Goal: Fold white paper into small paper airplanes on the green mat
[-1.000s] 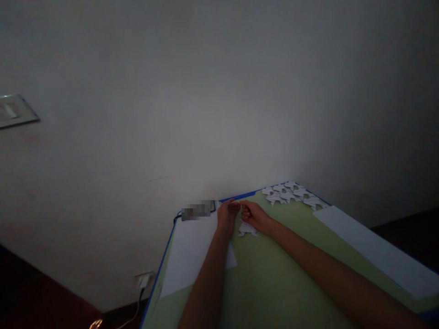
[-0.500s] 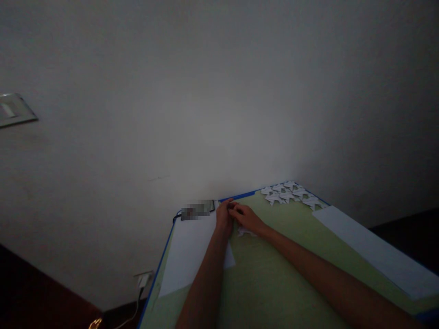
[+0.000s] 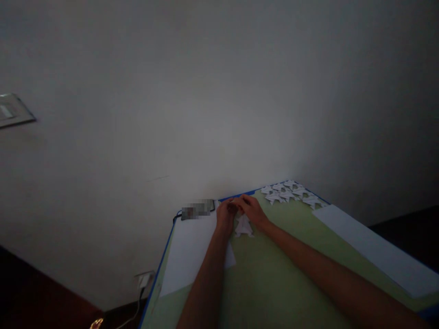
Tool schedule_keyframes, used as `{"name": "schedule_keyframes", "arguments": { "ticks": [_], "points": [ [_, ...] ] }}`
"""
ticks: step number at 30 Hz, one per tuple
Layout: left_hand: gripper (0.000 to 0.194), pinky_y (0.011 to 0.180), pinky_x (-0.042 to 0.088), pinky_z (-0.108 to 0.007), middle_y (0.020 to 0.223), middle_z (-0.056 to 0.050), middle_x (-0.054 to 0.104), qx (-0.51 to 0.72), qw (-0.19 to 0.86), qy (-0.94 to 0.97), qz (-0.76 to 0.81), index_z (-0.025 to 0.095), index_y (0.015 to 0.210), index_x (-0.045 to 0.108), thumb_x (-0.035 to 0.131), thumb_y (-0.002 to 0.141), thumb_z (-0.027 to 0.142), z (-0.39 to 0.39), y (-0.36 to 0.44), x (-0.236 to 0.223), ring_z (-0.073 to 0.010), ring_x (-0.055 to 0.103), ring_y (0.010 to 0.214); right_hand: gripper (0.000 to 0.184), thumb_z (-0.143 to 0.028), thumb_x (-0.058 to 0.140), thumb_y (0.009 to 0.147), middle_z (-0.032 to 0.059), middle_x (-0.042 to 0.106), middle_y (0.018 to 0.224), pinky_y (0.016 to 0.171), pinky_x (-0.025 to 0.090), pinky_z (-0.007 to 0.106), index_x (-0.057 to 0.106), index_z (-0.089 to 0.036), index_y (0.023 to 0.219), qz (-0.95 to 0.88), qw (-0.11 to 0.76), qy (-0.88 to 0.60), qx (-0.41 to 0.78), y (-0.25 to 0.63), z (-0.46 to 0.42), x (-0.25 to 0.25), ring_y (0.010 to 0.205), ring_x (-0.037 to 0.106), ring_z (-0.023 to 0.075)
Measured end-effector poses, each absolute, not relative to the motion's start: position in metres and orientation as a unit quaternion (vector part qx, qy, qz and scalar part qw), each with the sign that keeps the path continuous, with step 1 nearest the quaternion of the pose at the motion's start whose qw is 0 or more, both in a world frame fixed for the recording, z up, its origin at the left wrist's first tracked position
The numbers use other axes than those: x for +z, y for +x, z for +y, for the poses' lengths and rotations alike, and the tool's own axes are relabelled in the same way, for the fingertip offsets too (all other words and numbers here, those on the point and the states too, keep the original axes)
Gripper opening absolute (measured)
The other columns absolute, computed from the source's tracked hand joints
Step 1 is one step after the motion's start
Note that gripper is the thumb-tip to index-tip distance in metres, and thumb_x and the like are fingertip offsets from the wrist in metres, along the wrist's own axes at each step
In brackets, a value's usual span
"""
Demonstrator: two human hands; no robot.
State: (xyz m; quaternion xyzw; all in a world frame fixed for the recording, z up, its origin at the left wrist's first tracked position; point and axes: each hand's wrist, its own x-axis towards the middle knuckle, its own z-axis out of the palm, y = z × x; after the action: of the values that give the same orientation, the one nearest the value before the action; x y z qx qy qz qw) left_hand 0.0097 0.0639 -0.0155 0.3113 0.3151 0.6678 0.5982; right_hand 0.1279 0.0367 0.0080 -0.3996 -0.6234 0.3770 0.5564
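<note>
My left hand and my right hand meet near the far edge of the table, fingertips bent together. Whatever is between them is too small and dark to make out. Just below and between the hands, a white folded paper figure, frog-like in outline, lies on the green tabletop. Its upper end is partly hidden by my fingers. A large white paper sheet lies to the left, running under my left forearm.
Several similar folded paper figures sit in rows at the back right corner. Another stack or strip of white paper runs along the right edge. A phone-like device rests at the far left corner, against the wall.
My right hand has shifted slightly up and away, its fingers now higher over the left fingertips. More of the folded paper figure beneath is uncovered.
</note>
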Motion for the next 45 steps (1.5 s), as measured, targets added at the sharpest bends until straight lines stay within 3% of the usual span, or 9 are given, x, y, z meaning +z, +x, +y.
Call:
{"name": "schedule_keyframes", "arguments": {
  "ticks": [5, 8, 12, 18, 22, 26, 34, 39, 45],
  "points": [
    [0.008, 0.073, 0.053, -0.030, 0.067, -0.005, 0.070, 0.670, 0.600, 0.293, 0.325, 0.013, 0.083, 0.070, 0.066, 0.079, 0.018, 0.060, 0.010, -0.011, -0.0165, 0.068, 0.066, 0.012, -0.029, 0.077, 0.070, 0.0064, 0.059, 0.093, 0.090, 0.040, 0.040, 0.070, -0.021, 0.075, -0.670, 0.478, -0.492, 0.284, 0.157, 0.039, -0.002, 0.093, 0.055, 0.0249],
    [0.006, 0.075, 0.055, -0.030, 0.066, -0.004, 0.069, 0.672, 0.600, 0.285, 0.329, 0.013, 0.082, 0.069, 0.064, 0.080, 0.016, 0.058, 0.010, -0.010, -0.0165, 0.069, 0.066, 0.024, -0.023, 0.085, 0.059, 0.0090, 0.060, 0.104, 0.100, 0.034, 0.051, 0.077, -0.024, 0.082, -0.701, 0.414, -0.517, 0.266, 0.165, 0.037, -0.011, 0.111, 0.053, 0.0336],
    [0.006, 0.075, 0.055, -0.031, 0.065, -0.005, 0.069, 0.674, 0.599, 0.276, 0.332, 0.012, 0.083, 0.068, 0.065, 0.079, 0.015, 0.056, 0.011, -0.009, -0.0172, 0.070, 0.065, 0.021, -0.024, 0.087, 0.060, 0.0103, 0.061, 0.112, 0.103, 0.032, 0.056, 0.078, -0.024, 0.079, -0.729, 0.371, -0.510, 0.267, 0.168, 0.037, -0.014, 0.120, 0.051, 0.0374],
    [0.008, 0.069, 0.054, -0.028, 0.063, -0.005, 0.069, 0.677, 0.602, 0.251, 0.340, 0.013, 0.085, 0.067, 0.060, 0.083, 0.015, 0.056, 0.012, -0.007, -0.0167, 0.070, 0.063, 0.023, -0.031, 0.080, 0.072, 0.0052, 0.065, 0.095, 0.086, 0.048, 0.037, 0.069, -0.019, 0.087, -0.739, 0.393, -0.451, 0.309, 0.178, 0.048, -0.007, 0.096, 0.062, 0.0236],
    [0.010, 0.070, 0.055, -0.028, 0.064, -0.006, 0.068, 0.686, 0.601, 0.224, 0.342, 0.013, 0.085, 0.066, 0.056, 0.086, 0.015, 0.058, 0.011, -0.006, -0.0166, 0.069, 0.063, 0.023, -0.036, 0.072, 0.082, -0.0018, 0.061, 0.076, 0.067, 0.047, 0.029, 0.063, -0.020, 0.096, -0.734, 0.440, -0.416, 0.308, 0.186, 0.054, 0.002, 0.073, 0.060, 0.0175],
    [0.008, 0.075, 0.055, -0.029, 0.072, -0.007, 0.070, 0.707, 0.585, 0.206, 0.341, 0.015, 0.085, 0.065, 0.058, 0.087, 0.017, 0.059, 0.010, -0.005, -0.0168, 0.070, 0.069, 0.023, -0.031, 0.068, 0.087, 0.0031, 0.070, 0.092, 0.074, 0.050, 0.031, 0.068, -0.022, 0.108, -0.745, 0.511, -0.370, 0.218, 0.190, 0.050, 0.011, 0.084, 0.065, 0.0197],
    [0.012, 0.077, 0.056, -0.031, 0.076, -0.009, 0.071, 0.714, 0.572, 0.214, 0.341, 0.015, 0.082, 0.065, 0.055, 0.087, 0.019, 0.055, 0.009, -0.002, -0.0174, 0.070, 0.071, 0.011, -0.021, 0.063, 0.094, 0.0068, 0.075, 0.100, 0.093, 0.048, 0.038, 0.073, -0.021, 0.099, -0.842, 0.424, -0.323, 0.074, 0.183, 0.031, 0.019, 0.097, 0.069, 0.0228],
    [0.010, 0.074, 0.055, -0.029, 0.070, -0.006, 0.069, 0.706, 0.569, 0.231, 0.352, 0.015, 0.081, 0.065, 0.057, 0.083, 0.020, 0.055, 0.010, 0.000, -0.0161, 0.068, 0.066, 0.012, -0.027, 0.072, 0.087, 0.0046, 0.076, 0.092, 0.084, 0.050, 0.033, 0.075, -0.020, 0.097, -0.853, 0.401, -0.311, 0.119, 0.180, 0.018, 0.026, 0.085, 0.069, 0.0203],
    [0.014, 0.075, 0.055, -0.030, 0.067, -0.005, 0.065, 0.696, 0.538, 0.282, 0.383, 0.016, 0.080, 0.064, 0.054, 0.083, 0.024, 0.057, 0.010, -0.002, -0.0155, 0.067, 0.066, 0.024, -0.032, 0.055, 0.100, 0.0076, 0.075, 0.093, 0.080, 0.051, 0.032, 0.074, -0.018, 0.095, -0.778, 0.498, -0.355, 0.145, 0.181, 0.032, 0.018, 0.085, 0.068, 0.0202]
  ]
}}
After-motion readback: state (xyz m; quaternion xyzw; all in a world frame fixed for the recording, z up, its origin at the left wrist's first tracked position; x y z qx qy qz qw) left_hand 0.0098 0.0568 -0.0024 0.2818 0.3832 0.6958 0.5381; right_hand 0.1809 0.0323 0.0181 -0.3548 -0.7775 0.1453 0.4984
